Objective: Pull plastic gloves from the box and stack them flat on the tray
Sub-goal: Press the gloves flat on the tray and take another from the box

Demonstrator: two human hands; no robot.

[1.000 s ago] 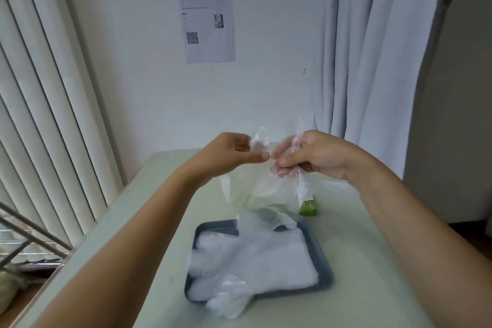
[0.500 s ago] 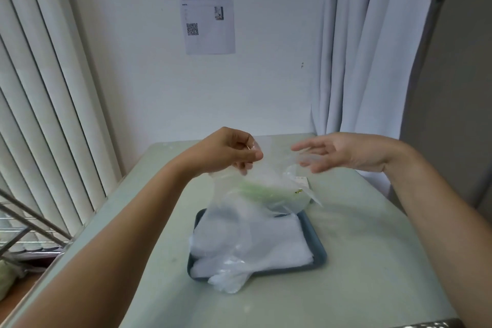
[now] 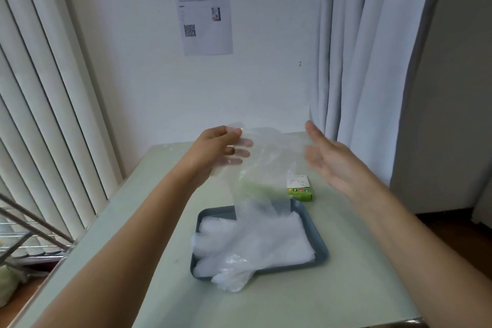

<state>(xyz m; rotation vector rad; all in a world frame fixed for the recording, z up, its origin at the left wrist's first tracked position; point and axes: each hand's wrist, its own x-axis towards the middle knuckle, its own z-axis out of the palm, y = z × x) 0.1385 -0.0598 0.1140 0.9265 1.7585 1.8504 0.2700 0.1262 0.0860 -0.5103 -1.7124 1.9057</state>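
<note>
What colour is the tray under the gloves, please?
The tray is dark blue-grey, clearest in the head view at its bare far-left corner.

Right hand [image 3: 327, 160]: off the glove [image 3: 266, 168], fingers now straight, drawn apart from the left hand [image 3: 221, 148]. Left hand: sole holder, fingers uncurled behind the film. Glove: unbunched, now hanging toward the tray [image 3: 322, 247].

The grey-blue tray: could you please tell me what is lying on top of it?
A stack of clear plastic gloves covers most of the tray, some fingers overhanging its near edge. The left hand holds another glove above it. The stack hides the tray's floor.
</note>
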